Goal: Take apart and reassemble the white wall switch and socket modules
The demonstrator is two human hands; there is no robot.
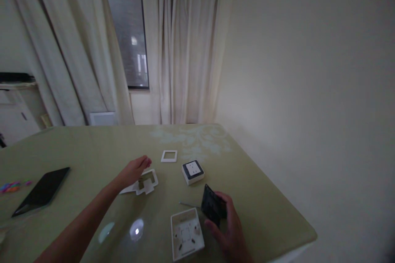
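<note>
My right hand [226,226] grips a black square module [212,207], tilted on edge over the green table [92,148]. A thin metal tool [189,204] lies just left of it. A white back plate [187,234] rests face up beside that hand. My left hand [134,171] reaches forward with fingers curled, over a white plastic frame piece [145,183]; whether it holds anything I cannot make out. Further on sit a white socket unit [193,171] and a thin white square frame [169,156].
A dark tablet [41,192] lies at the left, with small colourful items [14,186] beside it. The table's right edge runs close to a plain wall. Curtains and a window stand behind the far edge.
</note>
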